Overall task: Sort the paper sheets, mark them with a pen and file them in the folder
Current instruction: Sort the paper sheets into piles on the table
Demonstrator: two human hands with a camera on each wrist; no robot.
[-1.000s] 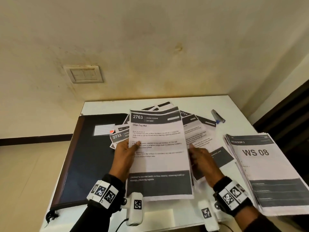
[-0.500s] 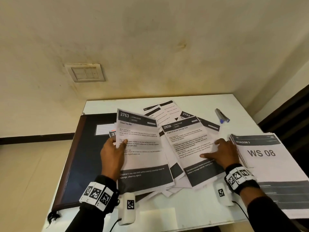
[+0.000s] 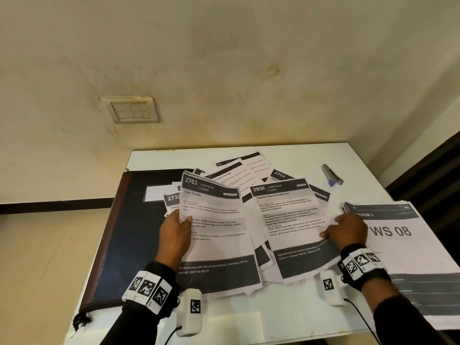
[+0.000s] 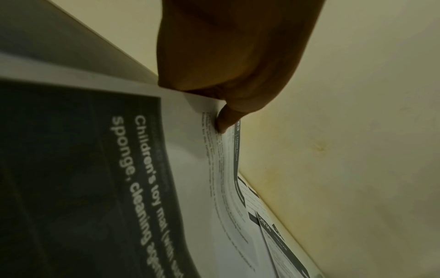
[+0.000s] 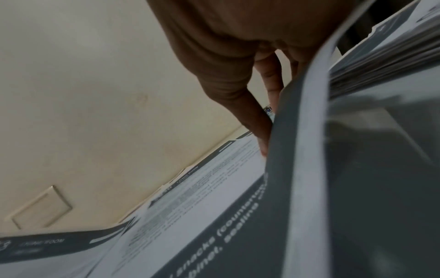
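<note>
My left hand pinches sheet 2763 by its left edge, thumb on top, lifting it partly over the dark folder. The folder lies closed at the table's left. Sheet 2930 lies on the loose pile; my right hand pinches its right edge, thumb on the print and fingers behind the curled-up edge. More printed sheets fan out behind. A pen with a blue tip lies at the back right.
A thick paper stack topped "WS 08" fills the right side and overhangs the white table. The wall with a switch plate stands just behind the table. A dark door frame is on the right.
My right hand let go of sheet 2763 and moved right onto sheet 2930. My left hand carried sheet 2763 leftward over the folder, uncovering sheet 2930.
</note>
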